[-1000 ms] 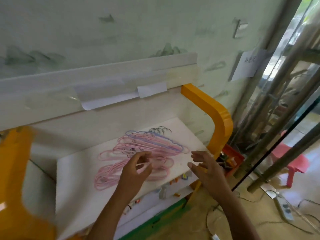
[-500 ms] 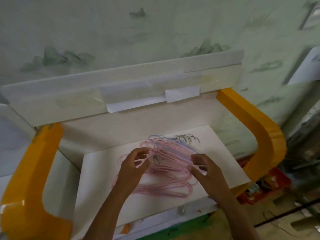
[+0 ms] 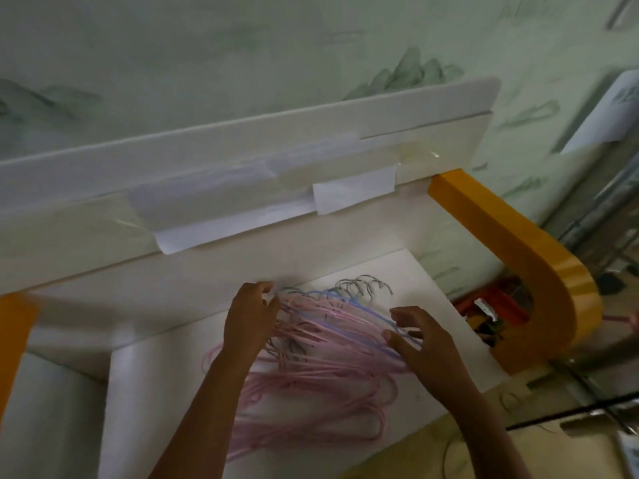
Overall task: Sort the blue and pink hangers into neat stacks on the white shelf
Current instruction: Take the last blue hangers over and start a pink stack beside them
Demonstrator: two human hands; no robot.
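White shelf [image 3: 397, 271] under pale green wall, orange bracket [image 3: 539, 271] at right. Pink hangers [image 3: 311, 375] heaped mid-shelf, blue hangers [image 3: 373, 307] on top, long axes left-right, hooks pointing back. Left hand [image 3: 250, 319] seemingly pinching the blue ends; right hand [image 3: 420, 335] curled over the right ends, grip unclear.

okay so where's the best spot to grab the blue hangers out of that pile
Probably by their metal hooks, coming from the far side of the white shelf: the hooks fan out clear of the pink hangers, while the blue hangers themselves lie tangled among them.
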